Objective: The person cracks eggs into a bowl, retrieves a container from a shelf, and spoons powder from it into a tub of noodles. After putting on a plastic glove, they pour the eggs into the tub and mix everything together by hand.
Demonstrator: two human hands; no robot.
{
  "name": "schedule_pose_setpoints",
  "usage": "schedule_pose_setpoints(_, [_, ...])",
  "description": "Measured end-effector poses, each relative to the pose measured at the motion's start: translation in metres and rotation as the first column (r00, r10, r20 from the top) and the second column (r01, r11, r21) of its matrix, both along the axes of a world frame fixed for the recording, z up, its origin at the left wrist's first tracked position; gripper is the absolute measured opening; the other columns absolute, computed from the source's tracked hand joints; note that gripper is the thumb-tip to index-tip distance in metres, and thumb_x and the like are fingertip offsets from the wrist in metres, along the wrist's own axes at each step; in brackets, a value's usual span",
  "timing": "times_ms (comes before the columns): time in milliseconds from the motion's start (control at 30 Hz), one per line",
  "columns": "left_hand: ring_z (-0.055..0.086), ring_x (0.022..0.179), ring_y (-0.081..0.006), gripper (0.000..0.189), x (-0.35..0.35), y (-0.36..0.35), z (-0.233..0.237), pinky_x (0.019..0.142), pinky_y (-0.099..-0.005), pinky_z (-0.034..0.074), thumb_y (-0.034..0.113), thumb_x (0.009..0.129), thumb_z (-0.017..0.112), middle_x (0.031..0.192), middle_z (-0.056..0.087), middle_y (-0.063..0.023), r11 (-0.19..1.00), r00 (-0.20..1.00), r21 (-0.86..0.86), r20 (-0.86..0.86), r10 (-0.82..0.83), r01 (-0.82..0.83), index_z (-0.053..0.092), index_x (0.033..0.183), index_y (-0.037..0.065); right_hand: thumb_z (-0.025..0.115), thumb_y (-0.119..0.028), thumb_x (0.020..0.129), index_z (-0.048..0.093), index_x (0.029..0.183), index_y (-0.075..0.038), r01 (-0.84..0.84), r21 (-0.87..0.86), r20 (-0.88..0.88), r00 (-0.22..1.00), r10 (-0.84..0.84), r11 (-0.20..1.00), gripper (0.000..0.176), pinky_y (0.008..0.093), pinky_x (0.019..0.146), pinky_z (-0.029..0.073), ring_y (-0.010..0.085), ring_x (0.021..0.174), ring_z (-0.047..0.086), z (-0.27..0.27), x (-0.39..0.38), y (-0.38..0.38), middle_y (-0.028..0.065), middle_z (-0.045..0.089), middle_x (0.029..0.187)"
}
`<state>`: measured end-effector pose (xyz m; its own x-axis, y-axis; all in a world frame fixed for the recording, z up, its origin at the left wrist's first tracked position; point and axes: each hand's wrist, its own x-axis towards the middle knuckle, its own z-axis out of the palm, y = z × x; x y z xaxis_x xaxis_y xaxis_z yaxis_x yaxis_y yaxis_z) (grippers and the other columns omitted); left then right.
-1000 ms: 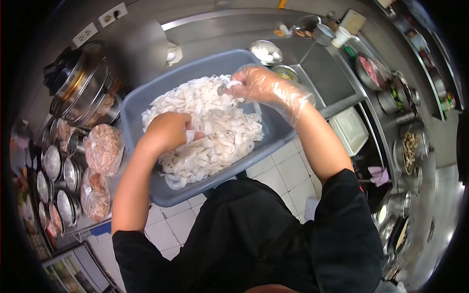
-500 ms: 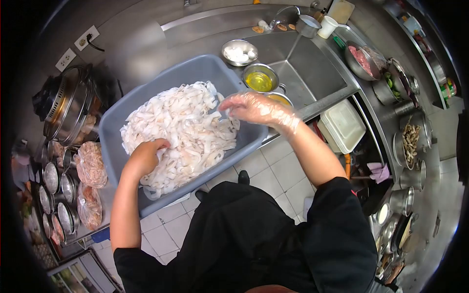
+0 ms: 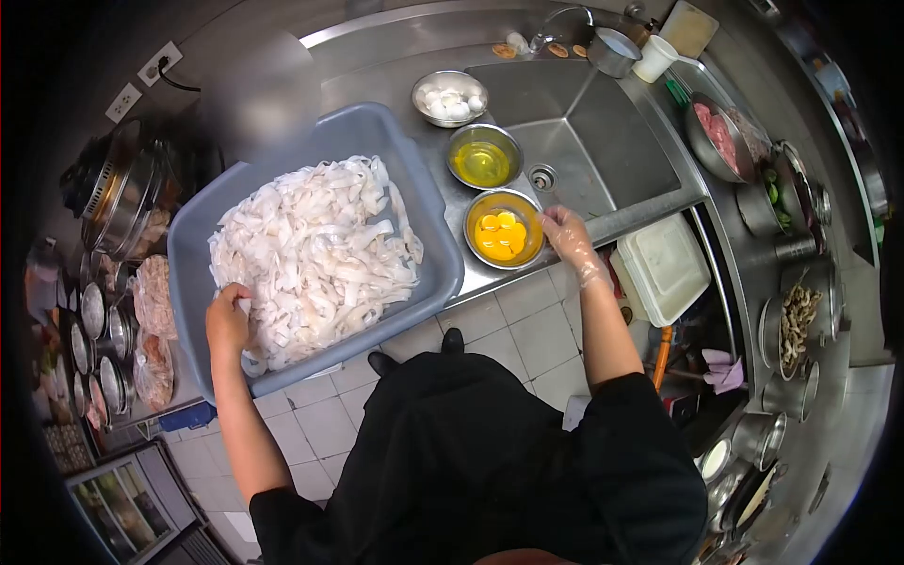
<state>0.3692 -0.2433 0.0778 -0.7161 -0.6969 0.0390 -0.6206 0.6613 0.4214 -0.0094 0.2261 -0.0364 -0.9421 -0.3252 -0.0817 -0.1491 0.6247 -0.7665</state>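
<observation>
A grey plastic tub (image 3: 443, 226) holds a heap of pale, raw-looking strips (image 3: 315, 254). My left hand (image 3: 229, 325) is inside the tub at the heap's left edge, its fingers curled on a white strip. My right hand (image 3: 570, 240), in a clear plastic glove, pinches the right rim of a steel bowl (image 3: 474, 247) with several egg yolks (image 3: 501, 235). Behind it stands a second steel bowl (image 3: 455, 169) containing egg white (image 3: 482, 164). Farther back, a third bowl (image 3: 421, 105) holds white eggs or shells (image 3: 452, 101).
A steel sink (image 3: 612, 141) lies right of the bowls. A lidded white container (image 3: 664, 268) sits below the counter edge. Bagged meat (image 3: 153, 297) and several metal tins (image 3: 113, 381) are at the left. Along the right stand pots and a bowl of pink meat (image 3: 718, 137).
My right hand has moved from over the tub right to the yolk bowl and taken its rim. My left hand has shifted to the heap's left edge. The yolk bowl is now uncovered to view.
</observation>
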Motion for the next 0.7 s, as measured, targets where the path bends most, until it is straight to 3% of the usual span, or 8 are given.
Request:
schedule_pose_setpoints(67, [0.066, 0.073, -0.0282, 0.019, 0.003, -0.009, -0.006, 0.069, -0.0362, 0.049, 0.0, 0.086, 0.051, 0.078, 0.069, -0.0143, 0.999, 0.999, -0.032, -0.043, -0.01, 0.009, 0.069, 0.088, 0.005, 0.069, -0.037, 0.091, 0.065, 0.112, 0.004, 0.095, -0.091, 0.209, 0.975, -0.074, 0.991, 0.047, 0.0344, 0.074, 0.052, 0.0193, 0.078, 0.066, 0.009, 0.017, -0.009, 0.0145, 0.071, 0.088])
schedule_pose_setpoints(133, [0.063, 0.073, -0.0211, 0.022, 0.003, -0.012, -0.005, 0.067, -0.0331, 0.048, -0.004, 0.084, 0.045, 0.073, 0.066, -0.0112, 0.993, 0.999, 0.111, -0.037, 0.038, -0.033, 0.067, 0.084, 0.001, 0.069, -0.037, 0.091, 0.066, 0.109, 0.005, 0.114, -0.131, 0.176, 0.98, -0.09, 0.985, 0.046, 0.0336, 0.073, 0.052, 0.0159, 0.077, 0.064, 0.005, 0.017, -0.009, 0.0115, 0.07, 0.086])
schedule_pose_setpoints(233, [0.063, 0.072, -0.0182, 0.021, 0.003, -0.012, -0.003, 0.067, -0.032, 0.048, -0.002, 0.084, 0.045, 0.072, 0.064, -0.0093, 0.994, 0.996, 0.098, -0.071, 0.047, -0.04, 0.066, 0.083, 0.001, 0.068, -0.036, 0.091, 0.065, 0.109, 0.006, 0.048, -0.16, 0.012, 0.999, -0.046, 0.986, 0.046, 0.0346, 0.074, 0.052, 0.0192, 0.077, 0.065, -0.002, -0.002, -0.009, 0.0132, 0.07, 0.087])
schedule_pose_setpoints(400, [0.063, 0.069, -0.0194, 0.015, 0.01, -0.022, -0.017, 0.066, -0.0328, 0.049, 0.004, 0.084, 0.052, 0.072, 0.065, -0.0087, 0.989, 0.98, 0.135, -0.179, 0.085, -0.061, 0.066, 0.089, 0.002, 0.068, -0.036, 0.091, 0.065, 0.114, 0.006, 0.052, -0.006, -0.079, 0.996, -0.052, 0.999, 0.048, 0.0373, 0.08, 0.053, 0.026, 0.081, 0.066, 0.011, -0.066, -0.049, 0.0188, 0.07, 0.092])
schedule_pose_setpoints(467, [0.063, 0.067, -0.0185, 0.014, 0.009, -0.023, -0.014, 0.063, -0.032, 0.049, 0.006, 0.084, 0.053, 0.072, 0.065, -0.0082, 0.993, 0.973, 0.113, -0.222, 0.066, -0.042, 0.066, 0.09, 0.002, 0.067, -0.04, 0.091, 0.062, 0.121, 0.005, 0.036, 0.037, -0.105, 0.994, -0.032, 0.999, 0.054, 0.0372, 0.072, 0.054, 0.0244, 0.076, 0.066, 0.012, -0.084, -0.07, 0.0168, 0.07, 0.09])
schedule_pose_setpoints(567, [0.064, 0.067, -0.0148, 0.013, 0.007, -0.016, -0.004, 0.053, -0.0291, 0.05, 0.005, 0.088, 0.053, 0.078, 0.064, -0.0058, 0.94, 0.973, 0.311, -0.133, 0.187, -0.138, 0.063, 0.095, 0.003, 0.07, -0.04, 0.089, 0.055, 0.124, 0.001, 0.066, -0.084, 0.292, 0.956, -0.039, 0.994, 0.057, 0.0275, 0.047, 0.049, 0.0127, 0.059, 0.058, 0.014, -0.095, -0.101, 0.0076, 0.064, 0.084])
schedule_pose_setpoints(667, [0.063, 0.058, -0.0137, 0.011, 0.009, -0.018, -0.006, 0.042, -0.0278, 0.047, 0.007, 0.091, 0.054, 0.079, 0.062, -0.0062, 0.916, 0.97, 0.366, -0.107, 0.22, -0.168, 0.062, 0.096, 0.004, 0.071, -0.033, 0.087, 0.052, 0.128, 0.002, 0.121, -0.2, 0.361, 0.932, -0.042, 0.972, 0.058, 0.027, 0.045, 0.049, 0.0117, 0.056, 0.056, 0.01, -0.1, -0.108, 0.0064, 0.061, 0.08])
schedule_pose_setpoints(700, [0.061, 0.053, -0.0137, 0.011, 0.01, -0.019, -0.009, 0.04, -0.0279, 0.045, 0.008, 0.092, 0.054, 0.08, 0.063, -0.0067, 0.911, 0.965, 0.382, -0.139, 0.222, -0.155, 0.062, 0.098, 0.004, 0.069, -0.027, 0.085, 0.057, 0.117, 0.001, 0.155, -0.233, 0.338, 0.938, -0.069, 0.96, 0.044, 0.0265, 0.043, 0.048, 0.0125, 0.054, 0.056, 0.009, -0.1, -0.108, 0.0055, 0.06, 0.077])
